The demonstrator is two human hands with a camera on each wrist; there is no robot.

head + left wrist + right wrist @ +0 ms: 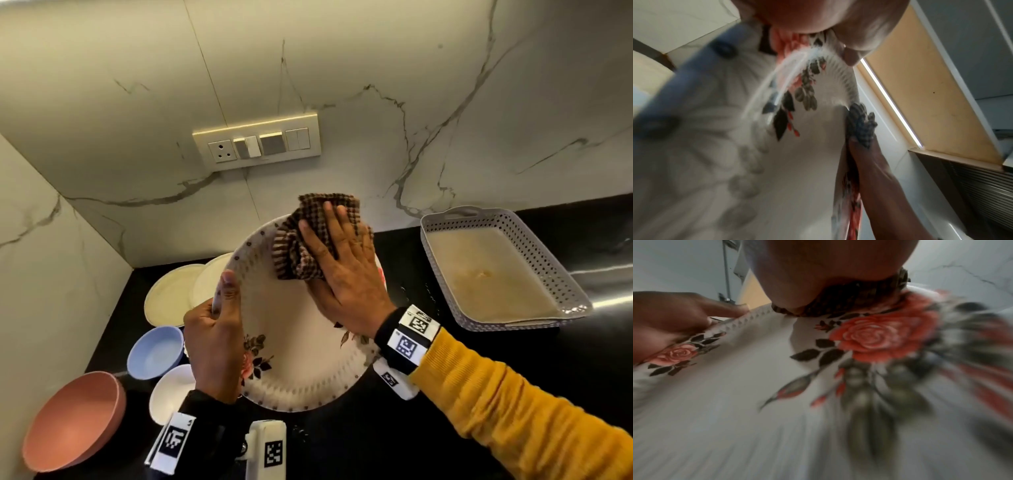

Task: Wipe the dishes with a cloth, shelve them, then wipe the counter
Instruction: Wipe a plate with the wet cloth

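Step in hand, as judged: wiping of the first dish; shelving and worktop wiping not yet done.

Round white plate with rose print and dotted fluted rim (291, 329) held tilted above the black stone worktop (513, 359), toward its back-left corner; left hand (214, 342) grips the plate's left rim, thumb on the face, fingers curled behind; right hand (342, 270) lies flat, fingers straight, pressing the brown-and-cream checked cloth (308, 240) against the plate's far upper face; cloth partly bunched beyond the fingertips, overhanging the far rim.

Risks: plate is carried by a one-sided rim hold only; a hard push from the right hand could lever it out of the left grip and drop it onto the bowls beneath; a wet rim would worsen the slip; the bunched cloth may skip patches.

Below left on the worktop: two cream round plates (171, 294), pale blue bowl (156, 353), white bowl (174, 394), pink bowl (75, 421); perforated grey plastic tray (579, 294) near the back-right.
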